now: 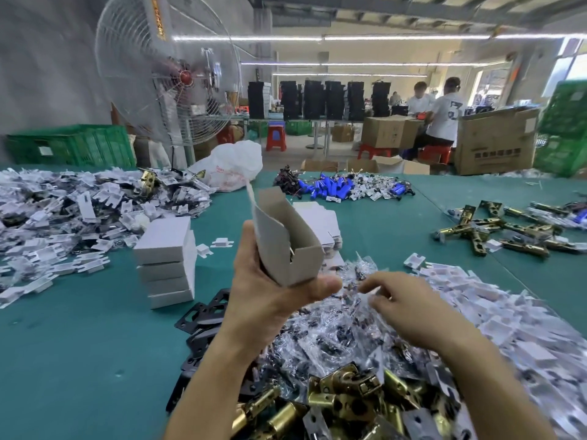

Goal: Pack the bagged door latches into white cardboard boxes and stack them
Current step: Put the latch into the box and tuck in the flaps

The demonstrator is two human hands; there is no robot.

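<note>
My left hand (pixel 270 281) grips an open cardboard box (pixel 286 239), raised above the table with its flap up and its grey inside showing. A bit of brass metal shows inside it. My right hand (pixel 403 300) reaches into the heap of small clear bags (pixel 333 338), its fingers curled and pinching at a bag (pixel 370 289). A stack of closed white boxes (pixel 166 262) stands to the left on the green table (pixel 79 360). Brass latches (pixel 346 395) lie heaped in front of me.
Flat white box blanks (pixel 320 223) lie behind the held box. Black metal plates (pixel 203 315) rest by my left forearm. White card inserts are piled at the left (pixel 63 211) and right (pixel 508 306). Loose latches (pixel 495 230), blue battery packs (pixel 336 188), a fan (pixel 171 81).
</note>
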